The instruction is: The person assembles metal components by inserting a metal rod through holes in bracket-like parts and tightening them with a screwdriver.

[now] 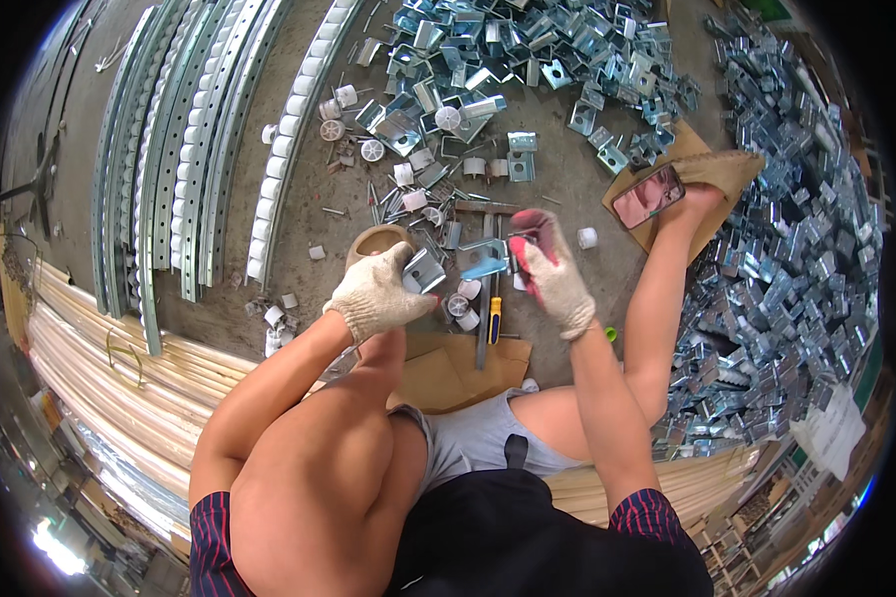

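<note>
My left hand (pixel 376 291), in a white knit glove, is closed round a bent silver metal bracket (pixel 425 271) in front of my lap. Across from it, my right hand (pixel 556 274) wears a glove with red on the fingers, which are curled in. Whatever they grip is too small to make out. Another metal bracket (pixel 482 258) lies between the two hands. Just below it are small white rollers (pixel 467 310) and a screwdriver with a yellow handle (pixel 495 320). A brown ring-shaped roll (pixel 376 242) is partly hidden behind my left hand.
A large heap of metal brackets (pixel 528 50) covers the floor ahead; another heap (pixel 767 298) fills the right side. Long roller tracks (pixel 199 139) lie at the left, above wrapped pale lengths (pixel 119 368). A phone (pixel 648 195) rests by my right foot on cardboard (pixel 732 171).
</note>
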Tool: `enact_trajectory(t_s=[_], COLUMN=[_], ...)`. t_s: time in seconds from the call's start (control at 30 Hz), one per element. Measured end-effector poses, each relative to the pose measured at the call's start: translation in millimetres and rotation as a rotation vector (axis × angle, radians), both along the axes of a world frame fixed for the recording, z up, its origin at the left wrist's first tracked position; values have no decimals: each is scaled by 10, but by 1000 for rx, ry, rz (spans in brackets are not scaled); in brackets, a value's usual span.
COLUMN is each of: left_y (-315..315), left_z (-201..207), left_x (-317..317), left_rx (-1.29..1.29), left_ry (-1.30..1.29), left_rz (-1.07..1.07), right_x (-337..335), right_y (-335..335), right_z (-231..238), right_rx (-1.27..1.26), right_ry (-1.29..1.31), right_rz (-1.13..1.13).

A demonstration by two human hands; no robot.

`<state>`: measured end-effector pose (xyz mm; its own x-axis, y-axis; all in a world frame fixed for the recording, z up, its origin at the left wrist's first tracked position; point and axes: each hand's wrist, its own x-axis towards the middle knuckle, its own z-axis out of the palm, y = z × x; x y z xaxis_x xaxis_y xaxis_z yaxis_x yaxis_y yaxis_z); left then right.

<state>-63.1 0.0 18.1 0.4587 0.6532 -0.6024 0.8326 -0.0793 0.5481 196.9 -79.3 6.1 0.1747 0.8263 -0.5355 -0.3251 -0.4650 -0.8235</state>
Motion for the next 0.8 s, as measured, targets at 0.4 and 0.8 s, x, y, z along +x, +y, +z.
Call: enact_trajectory(t_s=[0.4, 0.8], left_y=[-11, -46], left_z=[414, 437], left_x=[211, 201], left_rx=[-132, -117], left_ry=[1, -37], left_rz=[-44, -64], right_x=[-309, -293], right_y=[191, 230], right_z=[-104, -238], right_rx=[118, 141], right_ry=[394, 492], right_rz=[-51, -44])
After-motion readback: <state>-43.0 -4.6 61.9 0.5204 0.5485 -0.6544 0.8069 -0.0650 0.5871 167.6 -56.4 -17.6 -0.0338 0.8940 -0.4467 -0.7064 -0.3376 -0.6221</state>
